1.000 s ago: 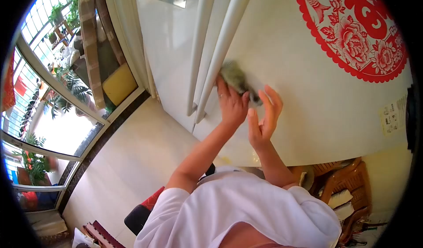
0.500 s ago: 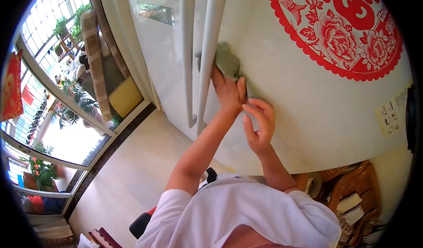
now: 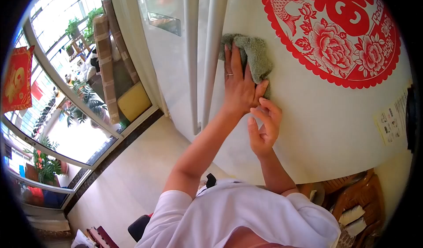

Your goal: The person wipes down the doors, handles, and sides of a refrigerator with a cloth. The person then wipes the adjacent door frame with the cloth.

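Observation:
A grey-green cloth (image 3: 255, 56) lies bunched against the white refrigerator door (image 3: 304, 116), just right of the long door handles (image 3: 213, 49). My left hand (image 3: 241, 87), with a ring on one finger, presses the cloth to the door; its fingers are stretched and partly covered by the folds. Just below, my right hand (image 3: 266, 129) is raised near the left hand's thumb and the cloth's lower corner. Its fingers are loosely bent and apart, with nothing seen in them.
A round red paper-cut decoration (image 3: 332, 49) covers the door's upper right, and a label (image 3: 392, 122) sits near its right edge. Wooden furniture (image 3: 361, 204) stands at lower right. Glass doors (image 3: 66, 146) with plants beyond are at left.
My left hand and the cloth have moved right, away from behind the handle, so more of both shows. My right hand stays close by, slightly lower.

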A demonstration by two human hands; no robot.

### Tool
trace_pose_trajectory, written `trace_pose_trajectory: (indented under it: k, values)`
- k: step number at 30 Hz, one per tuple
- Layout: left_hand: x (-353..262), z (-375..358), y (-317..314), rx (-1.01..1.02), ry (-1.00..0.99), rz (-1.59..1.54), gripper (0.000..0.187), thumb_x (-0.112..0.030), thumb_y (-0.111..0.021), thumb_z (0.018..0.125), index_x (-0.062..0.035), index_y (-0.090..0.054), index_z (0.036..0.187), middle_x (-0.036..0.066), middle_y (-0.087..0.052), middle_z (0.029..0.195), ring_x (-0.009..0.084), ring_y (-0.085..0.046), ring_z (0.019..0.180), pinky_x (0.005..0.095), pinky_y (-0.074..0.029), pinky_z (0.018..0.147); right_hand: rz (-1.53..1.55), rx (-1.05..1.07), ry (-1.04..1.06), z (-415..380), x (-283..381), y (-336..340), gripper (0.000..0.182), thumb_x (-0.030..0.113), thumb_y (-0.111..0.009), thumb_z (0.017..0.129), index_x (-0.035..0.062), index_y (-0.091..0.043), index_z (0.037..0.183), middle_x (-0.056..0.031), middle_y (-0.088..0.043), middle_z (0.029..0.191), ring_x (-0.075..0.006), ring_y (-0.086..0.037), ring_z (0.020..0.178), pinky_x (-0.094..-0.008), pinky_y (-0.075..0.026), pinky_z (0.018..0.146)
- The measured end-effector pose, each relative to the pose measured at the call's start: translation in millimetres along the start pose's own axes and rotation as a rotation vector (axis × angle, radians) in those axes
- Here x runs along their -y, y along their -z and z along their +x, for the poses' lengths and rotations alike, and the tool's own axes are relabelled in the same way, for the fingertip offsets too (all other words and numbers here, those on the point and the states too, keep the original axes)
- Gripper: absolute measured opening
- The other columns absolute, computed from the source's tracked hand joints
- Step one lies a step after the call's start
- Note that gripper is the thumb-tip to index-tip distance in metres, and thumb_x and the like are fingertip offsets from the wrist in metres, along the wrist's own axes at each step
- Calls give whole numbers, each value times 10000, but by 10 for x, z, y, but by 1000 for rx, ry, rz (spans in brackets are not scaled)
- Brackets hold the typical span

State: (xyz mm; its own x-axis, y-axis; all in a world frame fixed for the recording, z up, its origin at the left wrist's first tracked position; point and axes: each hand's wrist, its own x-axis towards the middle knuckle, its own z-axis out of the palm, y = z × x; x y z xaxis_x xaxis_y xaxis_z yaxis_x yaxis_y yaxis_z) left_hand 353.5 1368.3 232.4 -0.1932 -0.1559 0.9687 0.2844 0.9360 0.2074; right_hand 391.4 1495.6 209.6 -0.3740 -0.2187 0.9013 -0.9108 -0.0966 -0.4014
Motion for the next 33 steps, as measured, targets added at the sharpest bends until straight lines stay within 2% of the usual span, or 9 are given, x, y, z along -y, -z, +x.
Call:
trace_pose_trajectory:
  k: [6, 8, 9, 12, 19, 21, 25, 28, 33]
  values:
    - [-41, -589, -14, -2, 169, 77, 522, -293, -559, 879, 129, -480, 1175, 316, -267, 1402, 556, -303, 1256, 575, -355, 993, 37, 89, -89, -89, 3, 1, 207, -25, -599, 818, 22, -668, 1007, -140, -520, 1155, -252, -527, 1051, -344, -455, 888]
    - [-32, -834, 39, 8, 212, 151, 374, -96, -603, 801, 90, -535, 1118, 253, -376, 1335, 460, -445, 1156, 492, -436, 923, 20, 118, -74, -119, -19, -24, 203, -22, -601, 818, 25, -670, 1003, -138, -525, 1145, -250, -530, 1042, -341, -457, 880]
    - [-40, -902, 127, 4, 215, 165, 374, -96, -603, 801, 90, -535, 1118, 253, -376, 1335, 460, -445, 1156, 492, -436, 923, -11, 140, -65, -135, -16, -50, 199, -19, -603, 818, 28, -672, 999, -135, -530, 1136, -248, -533, 1032, -338, -458, 872]
    - [19, -1006, 471, 36, 507, -145, 394, 123, -533, 712, 11, -582, 1086, 138, -517, 1139, 318, -554, 983, 359, -497, 782, 33, 143, -125, -146, 17, -164, 189, -23, -601, 818, 32, -673, 984, -129, -538, 1120, -243, -540, 1008, -329, -462, 852]
    - [536, -797, 815, -445, 590, -97, 359, 73, -423, 838, 25, -539, 1175, 162, -491, 1176, 308, -485, 1082, 353, -393, 942, 26, 176, -109, -106, 38, -267, 197, -48, -590, 811, 30, -671, 972, -122, -547, 1092, -231, -549, 947, -320, -468, 813]
    - [875, -695, 760, -396, 634, -163, 398, 73, -412, 834, 21, -523, 1213, 161, -469, 1226, 306, -480, 1086, 364, -393, 941, -9, 119, -110, -111, 21, -332, 200, -54, -585, 808, 37, -676, 961, -124, -552, 1083, -220, -554, 916, -312, -472, 776]
    - [1330, -488, 621, -249, 442, -321, 518, 92, -422, 784, -36, -517, 1276, 163, -437, 1292, 295, -467, 1070, 365, -397, 947, -42, 127, -104, -72, 136, -659, 228, -73, -581, 780, 49, -685, 942, -124, -559, 1069, -221, -558, 894, -309, -473, 750]
    - [1571, -355, 649, -99, 333, 22, 594, 116, -423, 742, -78, -522, 1294, 152, -448, 1274, 293, -462, 1065, 375, -405, 931, -105, 165, 72, 63, 203, -973, 277, -71, -581, 715, 72, -700, 920, -116, -572, 1040, -237, -553, 895, -321, -471, 748]
    - [2062, -236, 525, -189, 350, -76, 433, 111, -526, 674, -60, -560, 1071, 101, -491, 1064, 291, -490, 944, 388, -420, 828, -171, 143, 175, 271, 181, -1363, 313, -74, -584, 674, 85, -711, 910, -105, -574, 1045, -238, -548, 918, -327, -462, 755]
